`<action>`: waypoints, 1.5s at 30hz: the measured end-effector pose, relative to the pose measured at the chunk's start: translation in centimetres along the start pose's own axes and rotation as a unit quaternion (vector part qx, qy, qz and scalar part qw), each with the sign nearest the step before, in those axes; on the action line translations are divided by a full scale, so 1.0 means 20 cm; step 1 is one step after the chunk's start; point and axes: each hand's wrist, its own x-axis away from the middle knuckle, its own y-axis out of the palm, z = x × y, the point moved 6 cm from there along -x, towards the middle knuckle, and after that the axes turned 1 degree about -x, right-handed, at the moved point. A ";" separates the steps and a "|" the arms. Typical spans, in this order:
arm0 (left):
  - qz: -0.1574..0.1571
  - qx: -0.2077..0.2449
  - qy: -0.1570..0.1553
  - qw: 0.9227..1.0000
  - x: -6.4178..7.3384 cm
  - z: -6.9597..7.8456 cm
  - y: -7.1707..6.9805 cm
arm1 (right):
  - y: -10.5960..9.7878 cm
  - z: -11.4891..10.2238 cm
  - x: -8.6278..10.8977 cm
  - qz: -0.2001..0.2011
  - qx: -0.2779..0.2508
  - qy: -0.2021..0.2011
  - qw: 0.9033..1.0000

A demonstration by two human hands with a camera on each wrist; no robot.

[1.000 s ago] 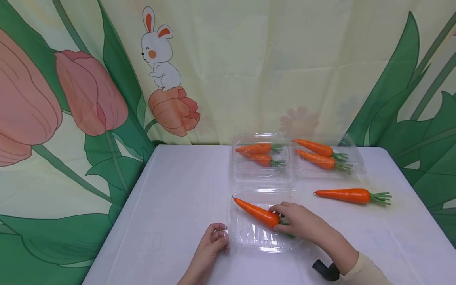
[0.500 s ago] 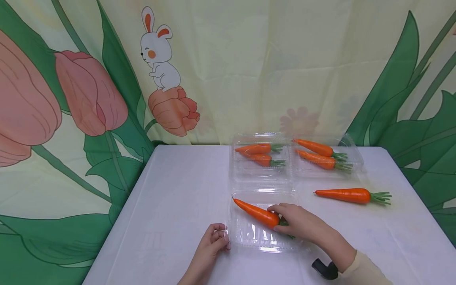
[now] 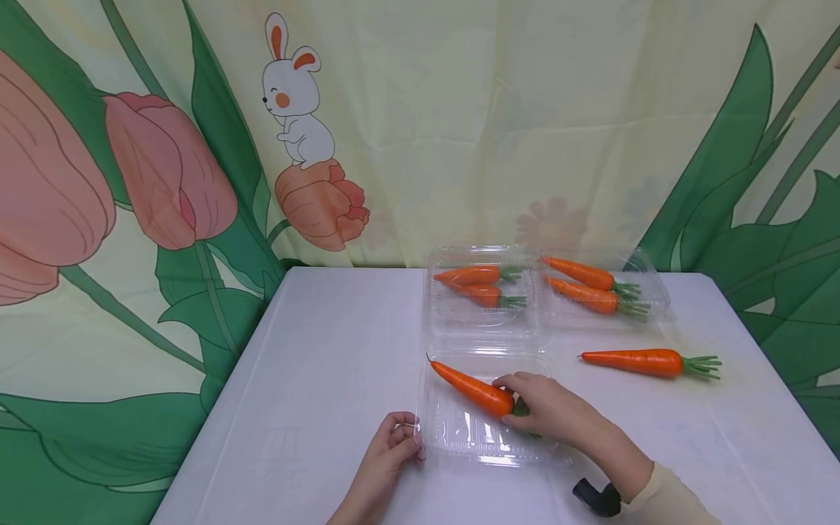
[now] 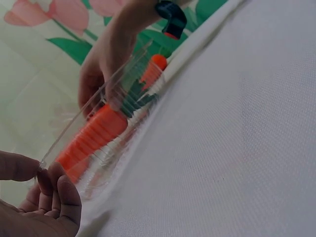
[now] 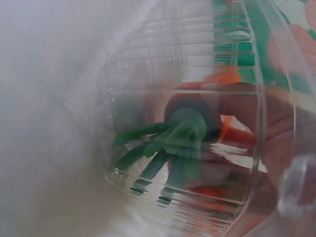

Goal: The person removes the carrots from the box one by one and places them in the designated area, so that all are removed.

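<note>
A carrot (image 3: 469, 386) with a green stub top lies slantwise in the front half of a clear plastic clamshell box (image 3: 453, 432). My right hand (image 3: 554, 410) grips it around its thick end, fingers reaching inside the box. Through the clear wall, the right wrist view shows the green leaf stubs (image 5: 182, 131). At the box's left rim, my left hand (image 3: 392, 448) pinches the edge between thumb and finger, as the left wrist view shows close up. The box's other half lies open behind, toward the back of the table.
Beyond the box's front half, two small carrots (image 3: 475, 274) show through clear plastic. Two more carrots (image 3: 584, 273) lie in a clear box at the back right. A loose carrot (image 3: 633, 362) rests on the white table (image 3: 328, 350). A printed curtain (image 3: 420, 131) hangs behind.
Almost nothing differs. The right hand has shifted very slightly left, still holding the carrot; the left hand stays at the box rim.
</note>
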 end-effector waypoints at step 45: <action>-0.002 0.007 -0.013 1.000 0.00 0.00 0.01 | -0.37 -0.05 0.23 0.096 0.039 0.032 0.994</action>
